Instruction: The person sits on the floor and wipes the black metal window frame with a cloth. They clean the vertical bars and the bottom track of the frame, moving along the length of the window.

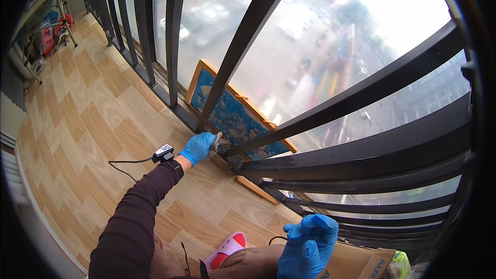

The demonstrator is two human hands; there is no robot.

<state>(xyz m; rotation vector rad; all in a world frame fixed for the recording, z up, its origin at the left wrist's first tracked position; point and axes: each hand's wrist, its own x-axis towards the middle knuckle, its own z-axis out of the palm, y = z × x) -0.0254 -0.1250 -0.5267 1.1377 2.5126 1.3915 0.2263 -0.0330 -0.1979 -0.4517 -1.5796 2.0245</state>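
Observation:
My left hand (199,148), in a blue disposable glove, grips a crumpled grey-beige cloth (216,143) at the lower rail of a dark metal railing (240,46). The cloth lies against the foot of the bars. Behind the railing leans a wood-framed board (232,118) with a worn blue surface, tilted against the window glass. My right hand (310,246), also in a blue glove, is raised near the bottom of the view, its fingers curled but apart, with nothing seen in it. A small device with a black cable is strapped to my left wrist.
Wood-look flooring (112,124) runs along the railing. A wooden strip (256,190) lies by the rail's foot. At the lower right are a cardboard box (348,259) and a yellow-green plastic bag (399,265). A folding stand (62,15) with red items is at the upper left.

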